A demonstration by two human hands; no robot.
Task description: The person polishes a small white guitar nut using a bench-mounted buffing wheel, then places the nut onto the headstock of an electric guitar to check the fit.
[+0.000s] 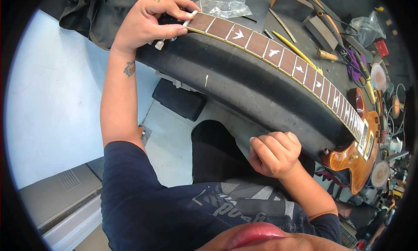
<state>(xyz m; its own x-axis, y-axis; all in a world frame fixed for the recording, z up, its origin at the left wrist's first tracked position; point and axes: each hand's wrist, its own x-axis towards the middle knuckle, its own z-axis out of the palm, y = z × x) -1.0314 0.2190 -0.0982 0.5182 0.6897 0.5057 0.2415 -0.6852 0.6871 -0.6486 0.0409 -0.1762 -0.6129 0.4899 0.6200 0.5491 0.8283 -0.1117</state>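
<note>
An electric guitar (355, 159) with an amber, glossy wood body lies across the bench, its neck running up to the left. White bird-shaped inlays mark the dark brown fretboard (257, 44), and I see no strings over it. At the neck's far end, my left hand (150, 22) pinches around the white nut (190, 19), thumb on the near side and fingers on the far side. The hand hides most of the headstock; a tuning peg (160, 45) shows below it. My right hand (275, 154) is closed in a fist above my lap, its inside hidden.
A black padded bench edge (244, 77) runs under the neck. Beyond lie a yellow pencil-like stick (291, 46), dark blocks (321, 32), a wooden-handled tool (328, 55) and clear plastic bags (224, 7). Tools and cables crowd the right. Below the bench sits a black case (179, 98).
</note>
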